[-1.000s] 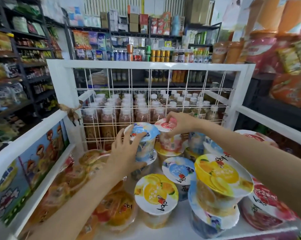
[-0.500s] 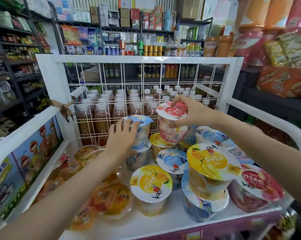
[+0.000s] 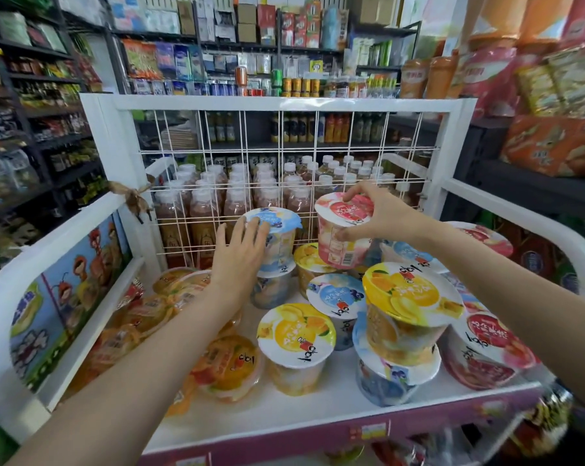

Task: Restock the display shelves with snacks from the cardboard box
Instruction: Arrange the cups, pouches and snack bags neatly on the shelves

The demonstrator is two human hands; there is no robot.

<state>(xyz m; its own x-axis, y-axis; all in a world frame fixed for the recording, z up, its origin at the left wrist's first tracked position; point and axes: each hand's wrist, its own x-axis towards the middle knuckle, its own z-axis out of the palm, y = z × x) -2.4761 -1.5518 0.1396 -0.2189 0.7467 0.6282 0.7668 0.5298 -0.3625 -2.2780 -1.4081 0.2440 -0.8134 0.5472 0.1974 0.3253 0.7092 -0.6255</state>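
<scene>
Dark metal shelving (image 3: pixel 42 105) packed with goods lines the shop's walls, brightly lit.

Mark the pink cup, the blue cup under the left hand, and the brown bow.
pink cup (image 3: pixel 338 243), head view, side wall
blue cup (image 3: pixel 281 243), head view, side wall
brown bow (image 3: pixel 134 198), head view, knot

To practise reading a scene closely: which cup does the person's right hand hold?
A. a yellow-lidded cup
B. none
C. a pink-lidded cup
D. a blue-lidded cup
C: the right hand pinches the pink-lidded cup, fingers on its lid and thumb on its side.
</scene>
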